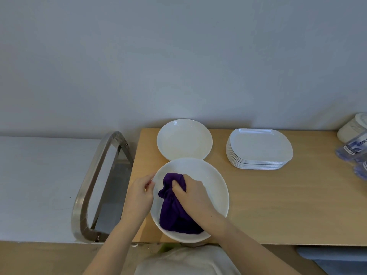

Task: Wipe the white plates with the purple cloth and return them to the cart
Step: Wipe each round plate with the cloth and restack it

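A round white plate (215,187) lies at the near edge of the wooden table, slightly overhanging it. My left hand (140,197) pinches its left rim between thumb and fingers. The purple cloth (172,213) is bunched inside the plate, and my right hand (191,194) grips it from above, pressing it onto the plate. A second round white plate (184,140) sits just behind the first, touching its far rim. The cart (39,185), with a white top and a metal handle (93,181), stands to the left of the table.
A stack of several white rectangular plates (259,149) stands at the right back of the table (278,205). Plastic-wrapped bottles (355,151) and a white container (351,128) crowd the far right edge. A grey wall runs close behind.
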`<state>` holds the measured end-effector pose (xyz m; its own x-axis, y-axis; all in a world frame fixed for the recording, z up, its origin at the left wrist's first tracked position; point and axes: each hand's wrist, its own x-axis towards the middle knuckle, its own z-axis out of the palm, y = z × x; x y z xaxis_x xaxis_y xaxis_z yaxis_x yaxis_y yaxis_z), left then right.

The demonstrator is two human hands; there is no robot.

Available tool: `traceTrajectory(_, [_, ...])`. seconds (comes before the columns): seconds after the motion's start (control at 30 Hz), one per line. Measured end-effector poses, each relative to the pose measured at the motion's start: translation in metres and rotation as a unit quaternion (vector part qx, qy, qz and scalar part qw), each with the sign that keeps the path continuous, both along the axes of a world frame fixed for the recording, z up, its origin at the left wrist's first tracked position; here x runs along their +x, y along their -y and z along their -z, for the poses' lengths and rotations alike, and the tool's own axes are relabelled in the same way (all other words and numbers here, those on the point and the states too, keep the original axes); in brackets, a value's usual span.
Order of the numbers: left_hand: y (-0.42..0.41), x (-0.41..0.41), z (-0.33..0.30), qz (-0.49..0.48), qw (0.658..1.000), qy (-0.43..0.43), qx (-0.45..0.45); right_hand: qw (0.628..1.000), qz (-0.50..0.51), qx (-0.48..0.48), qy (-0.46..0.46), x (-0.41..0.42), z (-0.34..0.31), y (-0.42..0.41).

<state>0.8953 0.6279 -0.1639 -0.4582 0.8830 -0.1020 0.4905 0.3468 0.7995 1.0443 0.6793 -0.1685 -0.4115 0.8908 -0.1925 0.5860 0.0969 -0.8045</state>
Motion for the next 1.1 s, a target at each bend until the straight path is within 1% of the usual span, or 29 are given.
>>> traceTrajectory(0.1, [0.001, 0.001, -0.002, 0.0, 1.0, 0.008, 0.011, 0.999, -0.014, 0.036, 0.034, 0.014, -0.004, -0.005])
traceTrajectory(0.23, [0.0, 0.003, -0.001, -0.009, 1.0, 0.012, 0.009, 0.991, 0.004, 0.093, 0.095, 0.024, -0.006, -0.012])
traceTrajectory(0.37, [0.0, 0.003, -0.002, -0.012, 1.0, 0.015, 0.01, 0.966, 0.001, 0.189, 0.173, 0.014, -0.01, -0.019])
traceTrajectory(0.43, [0.0, 0.003, -0.002, -0.01, 1.0, 0.019, 0.012, 0.958, -0.009, 0.215, 0.19, 0.005, -0.01, -0.021])
traceTrajectory(0.6, [-0.001, 0.0, -0.003, 0.002, 0.999, 0.036, 0.016, 0.951, -0.086, 0.246, 0.169, -0.014, -0.006, -0.019])
traceTrajectory(0.7, [-0.002, -0.006, 0.0, -0.003, 0.997, 0.082, 0.002, 0.946, -0.153, 0.257, 0.126, -0.015, -0.006, -0.014])
traceTrajectory(0.77, [-0.003, -0.009, -0.001, -0.004, 0.994, 0.107, -0.006, 0.943, -0.197, 0.246, 0.102, -0.008, -0.009, -0.012])
traceTrajectory(0.93, [-0.003, -0.008, -0.005, -0.005, 0.995, 0.1, 0.008, 0.92, -0.318, 0.209, 0.096, 0.027, -0.011, -0.007])
traceTrajectory(1.0, [-0.003, -0.006, -0.006, -0.005, 0.995, 0.098, 0.015, 0.918, -0.328, 0.195, 0.107, 0.04, -0.012, -0.007])
traceTrajectory(1.1, [-0.003, -0.006, -0.004, -0.013, 0.995, 0.095, 0.013, 0.924, -0.294, 0.199, 0.138, 0.054, -0.012, -0.01])
